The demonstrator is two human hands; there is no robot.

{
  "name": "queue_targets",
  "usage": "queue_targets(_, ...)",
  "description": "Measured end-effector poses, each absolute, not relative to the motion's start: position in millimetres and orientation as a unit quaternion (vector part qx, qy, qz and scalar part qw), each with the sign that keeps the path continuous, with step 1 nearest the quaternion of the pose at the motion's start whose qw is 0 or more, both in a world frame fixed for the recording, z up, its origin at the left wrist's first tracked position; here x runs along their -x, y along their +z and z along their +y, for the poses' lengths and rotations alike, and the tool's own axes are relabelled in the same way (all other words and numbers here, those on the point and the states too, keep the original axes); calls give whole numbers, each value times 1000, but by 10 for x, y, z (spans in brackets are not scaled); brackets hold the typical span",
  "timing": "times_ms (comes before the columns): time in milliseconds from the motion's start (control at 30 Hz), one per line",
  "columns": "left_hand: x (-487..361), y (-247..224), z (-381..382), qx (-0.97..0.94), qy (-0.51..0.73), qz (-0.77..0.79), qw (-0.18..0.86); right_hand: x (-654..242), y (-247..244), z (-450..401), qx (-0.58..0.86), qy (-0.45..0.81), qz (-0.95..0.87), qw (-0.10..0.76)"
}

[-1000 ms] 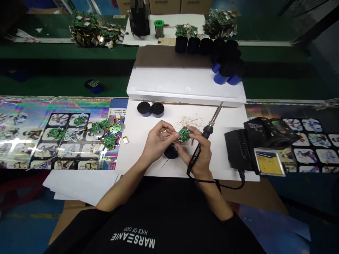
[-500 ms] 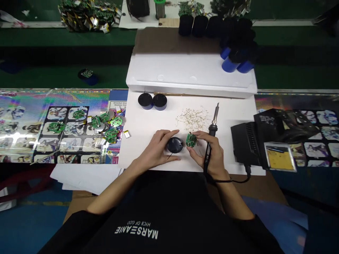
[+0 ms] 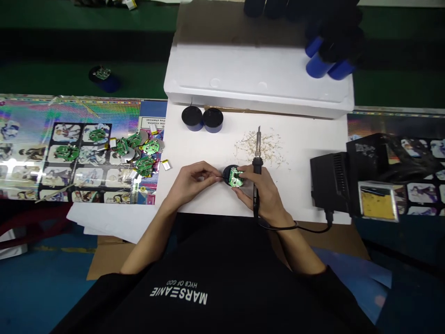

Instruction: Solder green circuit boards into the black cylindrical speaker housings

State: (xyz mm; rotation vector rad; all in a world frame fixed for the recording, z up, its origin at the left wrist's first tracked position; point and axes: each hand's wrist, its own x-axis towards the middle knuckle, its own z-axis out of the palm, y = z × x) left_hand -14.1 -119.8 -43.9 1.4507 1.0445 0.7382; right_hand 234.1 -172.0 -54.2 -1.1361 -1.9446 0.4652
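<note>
A round dark cup [image 3: 226, 172] stands on the white work surface, partly covered by a green circuit board [image 3: 235, 177]. My right hand [image 3: 262, 190] grips the board between thumb and fingers, over the cup's right side. A black-handled soldering iron [image 3: 256, 185] is also tucked in that hand, its metal tip pointing away from me. Just left of the cup, my left hand [image 3: 194, 182] is closed, thumb and index finger pinching a thin dark wire [image 3: 219, 176] by the cup's rim.
Two dark blue cups [image 3: 202, 119] stand farther back, before a white foam block [image 3: 257, 79]. Beige crumbs [image 3: 262, 147] litter the surface. Several circuit boards [image 3: 144, 163] with batteries lie left. A black soldering station [image 3: 330, 181] with a yellow sponge [image 3: 378, 204] stands right, its cord reaching the iron.
My right hand has brought the board left onto the cup, the iron moving with it. The left hand has let go of the cup's side and now pinches the wire. The view has shifted.
</note>
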Motion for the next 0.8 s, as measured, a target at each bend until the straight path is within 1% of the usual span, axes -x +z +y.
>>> queue_targets(100, 34, -474, -1262, -617, 340, 415, 575, -2333, -529, -1686, 442, 163, -784, 404)
queue_targets(300, -114, -492, -1287, -631, 398, 400, 533, -2339, -490, -1721, 438, 157, -797, 384)
queue_targets(433, -167, -489, -1320, -583, 393, 407, 583, -2327, -473, -1757, 460, 170, -780, 389)
queue_targets(533, -203, -491, -1349, -560, 385, 420, 601, -2308, -452, -1778, 466, 208, -753, 415)
queue_targets(600, -221, -490, -1358, -565, 385, 420, 597, -2290, -437, -1787, 470, 231, -724, 448)
queue_targets(700, -234, -469, -1356, -596, 380, 421, 569, -2246, -411, -1783, 485, 254, -675, 495)
queue_targets(800, -235, -424, -1344, -648, 372, 414, 520, -2182, -381, -1756, 500, 270, -641, 517)
